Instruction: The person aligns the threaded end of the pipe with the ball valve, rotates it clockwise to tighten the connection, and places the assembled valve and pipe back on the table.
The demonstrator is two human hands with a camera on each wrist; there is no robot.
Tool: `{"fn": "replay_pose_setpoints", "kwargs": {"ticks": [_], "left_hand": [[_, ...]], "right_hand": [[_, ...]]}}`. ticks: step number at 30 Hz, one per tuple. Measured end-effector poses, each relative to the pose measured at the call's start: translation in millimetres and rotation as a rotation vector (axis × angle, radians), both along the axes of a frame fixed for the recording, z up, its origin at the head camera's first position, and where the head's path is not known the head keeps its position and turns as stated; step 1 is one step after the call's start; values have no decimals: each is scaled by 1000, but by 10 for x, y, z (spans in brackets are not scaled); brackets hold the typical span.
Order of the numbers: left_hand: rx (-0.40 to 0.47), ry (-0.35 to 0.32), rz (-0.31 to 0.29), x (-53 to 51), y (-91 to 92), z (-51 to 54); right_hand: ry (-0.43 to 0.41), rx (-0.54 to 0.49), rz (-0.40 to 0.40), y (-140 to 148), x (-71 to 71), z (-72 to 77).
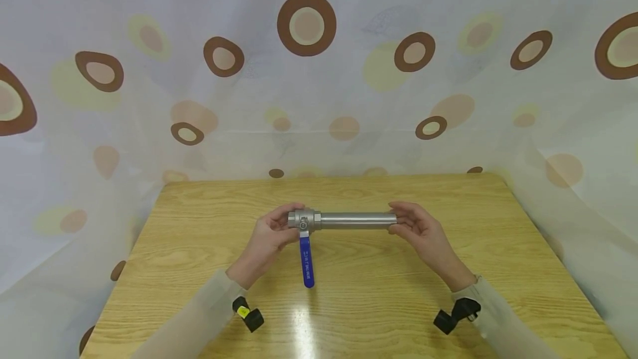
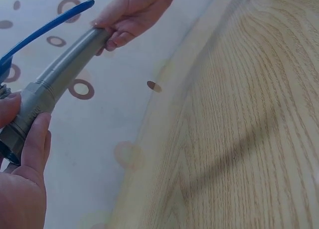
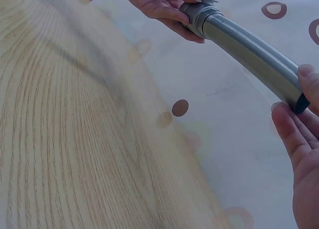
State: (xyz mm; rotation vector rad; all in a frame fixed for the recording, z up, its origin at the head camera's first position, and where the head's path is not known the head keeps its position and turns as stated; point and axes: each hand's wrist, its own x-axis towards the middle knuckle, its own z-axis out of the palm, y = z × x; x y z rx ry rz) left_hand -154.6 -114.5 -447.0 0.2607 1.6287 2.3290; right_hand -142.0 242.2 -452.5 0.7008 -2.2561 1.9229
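A metal ball valve (image 1: pixel 305 219) with a blue lever handle (image 1: pixel 307 262) is joined to a straight steel pipe (image 1: pixel 356 220). Both hands hold the assembly level above the table. My left hand (image 1: pixel 266 242) grips the valve body at its left end, thumb in front and fingers behind. At the pipe's far right end, my right hand (image 1: pixel 423 234) pinches the tip between thumb and fingers. The lever points toward me in the head view. The left wrist view shows the valve's open bore (image 2: pixel 11 151) beside the left fingers (image 2: pixel 37 139).
Below the hands lies a wood-grain table (image 1: pixel 369 303), its back edge meeting a white curtain (image 1: pixel 344 87) with brown and yellow spots. The curtain also hangs along both sides. Black camera mounts (image 1: pixel 248 314) sit on both wrists.
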Motion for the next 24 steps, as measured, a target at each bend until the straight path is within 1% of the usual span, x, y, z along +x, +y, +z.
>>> {"fn": "replay_pose_setpoints", "kwargs": {"ticks": [6, 11, 16, 19, 24], "left_hand": [[-8, -5, 6, -1, 13, 9], [-12, -8, 12, 2, 25, 19], [-19, -1, 8, 1, 28, 16], [-25, 1, 8, -3, 34, 9], [-25, -1, 16, -2, 45, -3]], "right_hand": [[-15, 15, -4, 5, 4, 10], [-11, 68, -39, 12, 15, 18], [-2, 78, -63, 22, 19, 26], [-18, 61, -56, 23, 23, 37], [-46, 31, -10, 23, 33, 50]]}}
